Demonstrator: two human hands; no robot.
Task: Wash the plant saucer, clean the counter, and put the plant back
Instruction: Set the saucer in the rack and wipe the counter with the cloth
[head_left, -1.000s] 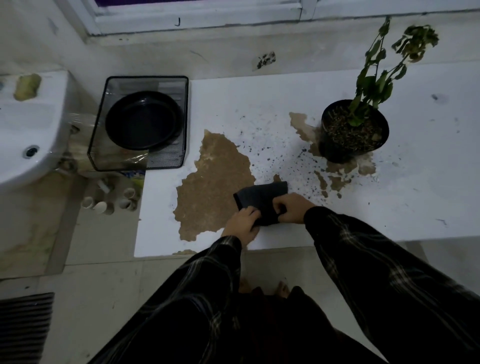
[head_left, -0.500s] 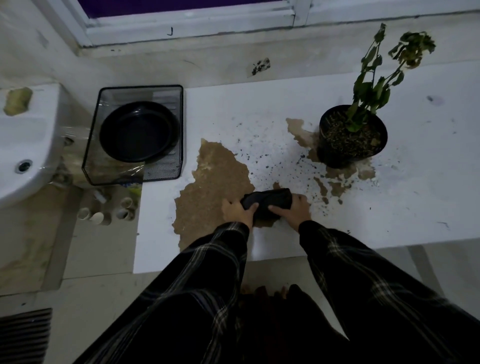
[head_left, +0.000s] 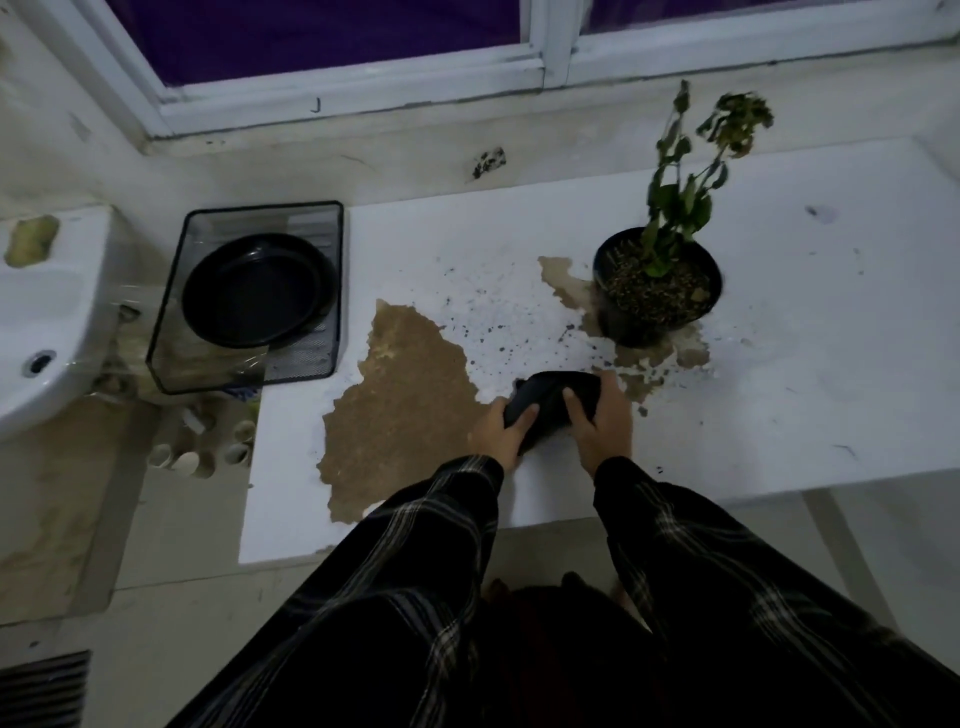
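We have the cloth (head_left: 558, 402) bunched on the counter (head_left: 779, 364) near its front edge, between the big brown patch (head_left: 410, 405) and the muddy stains by the pot (head_left: 657, 286). Our left hand (head_left: 498, 434) grips its near-left end, fingers curled over the fabric; our right hand (head_left: 602, 426) clamps the right side, thumb on top. The saucer (head_left: 257, 288) sits in the wire tray (head_left: 332, 291) to the left, between counter and sink (head_left: 47, 322), well apart from the pot, which stands on the stained counter at the back right. Soil specks (head_left: 498, 322) scatter between patch and pot.

To wipe well, we judge we should press the cloth flat, sweep the specks toward one spot rather than smear them, then work the stains around the pot's base. The pot probably needs lifting to reach under it.
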